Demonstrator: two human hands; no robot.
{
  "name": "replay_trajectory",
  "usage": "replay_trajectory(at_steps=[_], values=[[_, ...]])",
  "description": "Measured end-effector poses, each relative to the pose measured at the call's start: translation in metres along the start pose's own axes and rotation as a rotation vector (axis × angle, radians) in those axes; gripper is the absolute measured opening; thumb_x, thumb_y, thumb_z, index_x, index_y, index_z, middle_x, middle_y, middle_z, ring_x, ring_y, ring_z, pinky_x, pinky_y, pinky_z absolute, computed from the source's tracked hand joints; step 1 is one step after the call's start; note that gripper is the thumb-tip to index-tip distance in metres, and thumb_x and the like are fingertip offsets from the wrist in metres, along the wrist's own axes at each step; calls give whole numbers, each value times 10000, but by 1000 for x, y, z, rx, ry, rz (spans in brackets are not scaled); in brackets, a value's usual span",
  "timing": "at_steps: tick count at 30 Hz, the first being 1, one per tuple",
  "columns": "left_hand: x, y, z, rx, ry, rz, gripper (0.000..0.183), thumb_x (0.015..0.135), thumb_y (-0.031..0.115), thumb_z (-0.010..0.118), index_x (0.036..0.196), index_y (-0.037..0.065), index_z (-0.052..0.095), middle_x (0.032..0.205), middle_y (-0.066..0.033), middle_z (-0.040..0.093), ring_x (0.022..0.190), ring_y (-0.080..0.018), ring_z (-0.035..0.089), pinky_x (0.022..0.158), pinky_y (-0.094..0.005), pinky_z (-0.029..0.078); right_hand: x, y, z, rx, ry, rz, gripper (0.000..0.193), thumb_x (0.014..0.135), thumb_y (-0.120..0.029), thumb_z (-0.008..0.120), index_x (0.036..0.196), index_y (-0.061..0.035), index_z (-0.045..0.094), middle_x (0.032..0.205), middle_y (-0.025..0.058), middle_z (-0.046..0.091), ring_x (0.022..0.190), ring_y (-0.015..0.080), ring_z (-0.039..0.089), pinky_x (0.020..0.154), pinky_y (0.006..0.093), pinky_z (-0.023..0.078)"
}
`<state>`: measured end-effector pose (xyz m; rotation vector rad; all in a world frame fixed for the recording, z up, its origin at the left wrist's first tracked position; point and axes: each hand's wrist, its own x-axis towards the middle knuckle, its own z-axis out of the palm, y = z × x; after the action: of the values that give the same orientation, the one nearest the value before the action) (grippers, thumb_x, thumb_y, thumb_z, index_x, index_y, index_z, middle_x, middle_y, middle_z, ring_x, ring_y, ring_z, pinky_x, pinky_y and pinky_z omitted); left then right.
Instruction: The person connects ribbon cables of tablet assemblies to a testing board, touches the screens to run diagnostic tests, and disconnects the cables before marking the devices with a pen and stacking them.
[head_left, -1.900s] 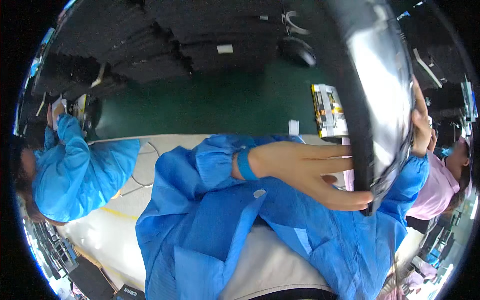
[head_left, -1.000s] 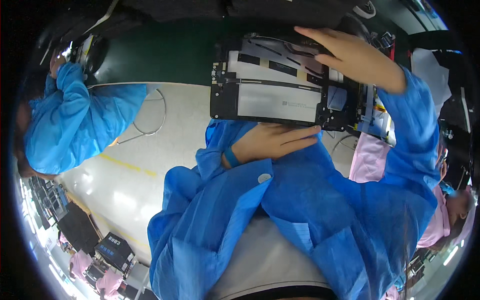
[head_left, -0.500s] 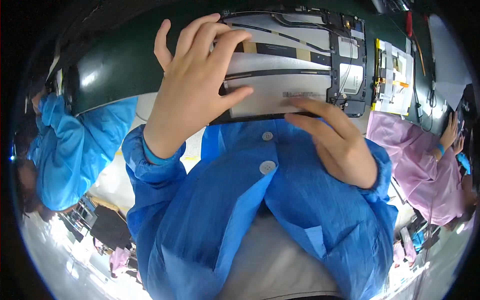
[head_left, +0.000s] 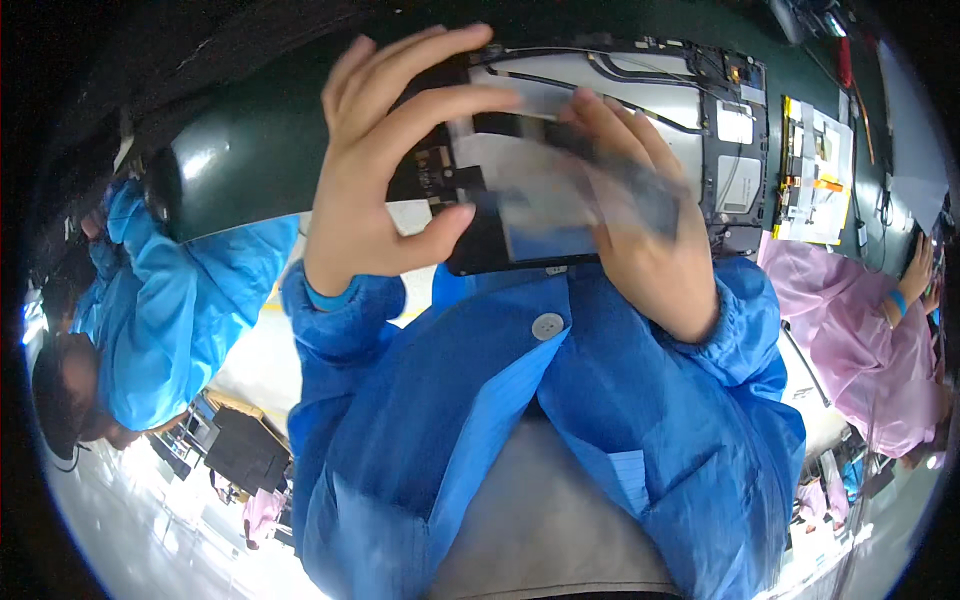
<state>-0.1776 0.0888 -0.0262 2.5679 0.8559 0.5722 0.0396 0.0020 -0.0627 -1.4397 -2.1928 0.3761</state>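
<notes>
An opened tablet (head_left: 648, 85), with a black frame, a silvery inner surface and dark cables, lies in front of me. Its left end is beside my left hand (head_left: 385, 165), whose fingers are spread and curved over the corner, thumb apart near the lower edge. My right hand (head_left: 655, 255) is over the tablet's lower right half, its fingers partly smeared by motion. A dark flat strip (head_left: 640, 195), badly blurred, runs from near the left index finger across to the right hand. Whether the right fingers grip it cannot be made out.
On the dark green bench (head_left: 240, 160), right of the tablet, lies a pale flat part with yellow edges (head_left: 820, 185). Beyond it are a black cable (head_left: 885, 205) and a red-handled tool (head_left: 845, 62). People in blue (head_left: 180, 320) and pink (head_left: 850, 340) are on either side.
The tablet appears shifted right and slightly lower in view, as does the surrounding scene. My right hand has moved up over the tablet. The dark strip, flat before, now shows blurred across it.
</notes>
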Motion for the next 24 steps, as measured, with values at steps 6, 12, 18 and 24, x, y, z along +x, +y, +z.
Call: replay_trajectory(at_steps=[6, 12, 18, 24], values=[[-62, 29, 33, -361, 366, -718, 463, 826, 293, 598, 1223, 60, 557, 1129, -127, 550, 872, -202, 545, 760, -305, 446, 13, -20, 22, 29, -26, 42, 609, 751, -27, 588, 1340, -15, 435, 1390, 157, 428, 1278, 322, 420, 1078, 440, 331], [-79, 48, 44, -945, 379, -833, 710, 763, 181, 621, 1388, -15, 346, 1263, -150, 473, 1115, -238, 509, 964, -358, 392, 15, -29, 30, -12, -25, 37, 582, 770, -45, 565, 1338, -20, 439, 1396, 159, 423, 1287, 316, 414, 1089, 437, 314], [-90, 59, 28, -1090, 578, -785, 1021, 676, 469, 646, 1441, -47, 208, 1418, -177, 357, 1307, -277, 362, 1099, -376, 253, 29, -50, 21, 133, 157, 5, 499, 789, -165, 508, 1273, -43, 512, 1355, 108, 478, 1258, 304, 436, 1084, 414, 319], [-76, 98, -24, -679, 807, -345, 974, 645, 427, 683, 1416, -17, 288, 1441, -205, 319, 1316, -344, 321, 1096, -447, 215, 35, -66, -23, 767, 401, -252, 499, 823, -123, 587, 1274, 38, 446, 1231, 211, 512, 1084, 372, 490, 945, 422, 378]])
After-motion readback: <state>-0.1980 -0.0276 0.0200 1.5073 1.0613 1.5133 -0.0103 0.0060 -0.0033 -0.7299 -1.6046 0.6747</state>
